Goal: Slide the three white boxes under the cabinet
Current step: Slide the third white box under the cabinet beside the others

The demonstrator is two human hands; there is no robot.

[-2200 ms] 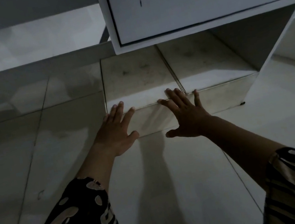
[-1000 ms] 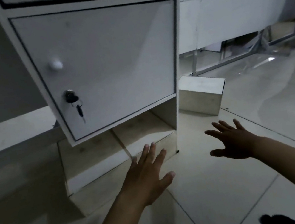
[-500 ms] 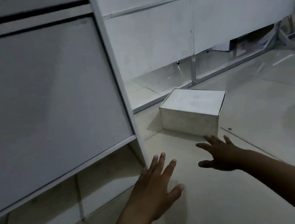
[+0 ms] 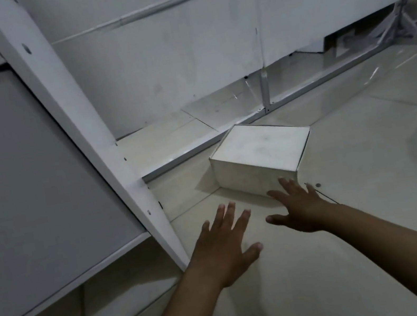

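A white box point(image 4: 259, 151) lies on the tiled floor to the right of the white cabinet point(image 4: 22, 168). Two more white boxes point(image 4: 122, 309) sit side by side in the gap under the cabinet at lower left, mostly in shadow. My right hand point(image 4: 301, 207) is spread flat, its fingertips at the near bottom corner of the loose box. My left hand point(image 4: 227, 246) hovers open over the floor beside the cabinet's right side panel point(image 4: 107, 159), holding nothing.
White wall panels point(image 4: 184, 59) on a metal floor rail point(image 4: 225, 132) run behind the loose box. Papers and clutter point(image 4: 387, 23) show under the panels at far right. Pale glossy floor tiles point(image 4: 382, 155) stretch to the right.
My view has swung right from the two boxes under the cabinet to the loose box. Both hands left those boxes; my right hand has reached up to the loose box.
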